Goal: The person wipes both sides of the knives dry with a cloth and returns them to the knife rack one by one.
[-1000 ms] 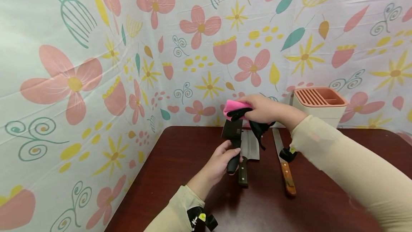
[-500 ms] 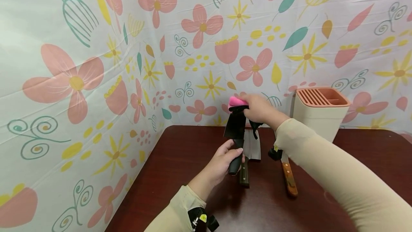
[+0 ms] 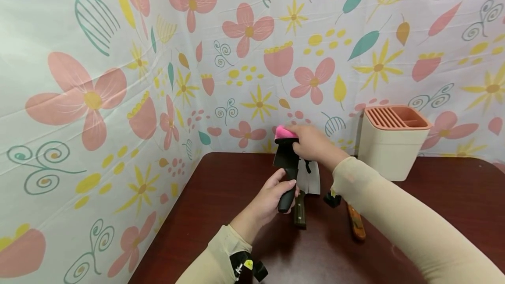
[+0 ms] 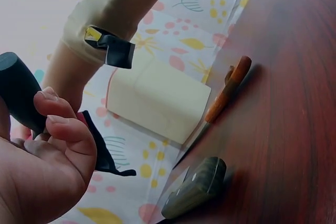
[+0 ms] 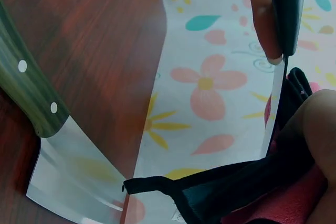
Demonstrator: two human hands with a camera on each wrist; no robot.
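My left hand (image 3: 262, 200) grips the black handle of a cleaver (image 3: 287, 197), its dark blade pointing up and away above the table. With my right hand (image 3: 313, 143) I hold a folded pink and black cloth (image 3: 285, 133) against the far part of that blade. In the right wrist view the cloth (image 5: 236, 182) wraps over the blade, a black strap hanging loose from it. Beneath lies a second cleaver (image 3: 300, 214) with a dark green riveted handle and a wide silvery blade. Right of it rests a long knife (image 3: 356, 222) with an orange-brown wooden handle, its blade hidden by my right forearm.
A cream knife holder (image 3: 388, 152) with a slotted orange top stands at the back right of the dark red-brown table (image 3: 221, 183). Flower-patterned sheeting (image 3: 244, 78) hangs right behind the table and along its left side.
My right hand and the cloth shift a little along the blade, now slightly lower and further left. My right forearm has swung left, covering the long knife's blade. The left hand stays nearly still.
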